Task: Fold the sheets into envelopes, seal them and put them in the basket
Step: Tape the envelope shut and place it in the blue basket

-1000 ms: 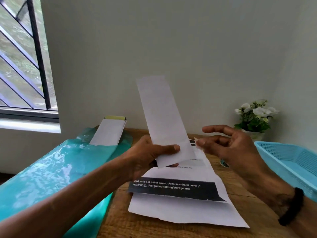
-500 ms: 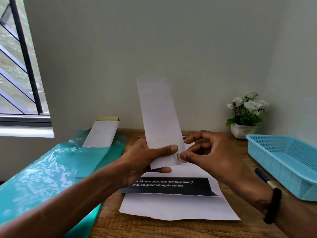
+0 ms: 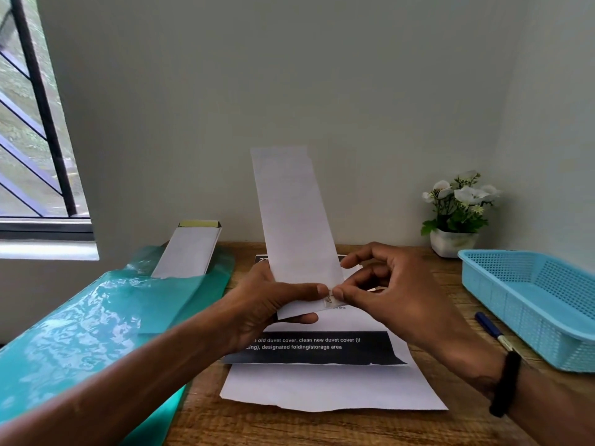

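Note:
A long folded white sheet [image 3: 294, 217] stands upright above the table. My left hand [image 3: 270, 304] grips its lower end, thumb across the front. My right hand [image 3: 383, 291] pinches a small piece of clear tape [image 3: 329, 300] against the sheet's lower right edge, thumb and forefinger together. Flat sheets [image 3: 328, 387] lie on the wooden table [image 3: 322, 426] under my hands, one with a black printed band. The light blue mesh basket [image 3: 528, 300] sits at the right with nothing visible inside.
A teal plastic bag [image 3: 80, 342] covers the left side, with a white box [image 3: 190, 249] leaning on it near the wall. A blue pen [image 3: 492, 329] lies beside the basket. A small potted white flower [image 3: 457, 214] stands at the back right. A barred window is at the left.
My right hand came in from the right and closed its fingertips on the sheet's lower right edge. The sheet stayed upright in my left hand.

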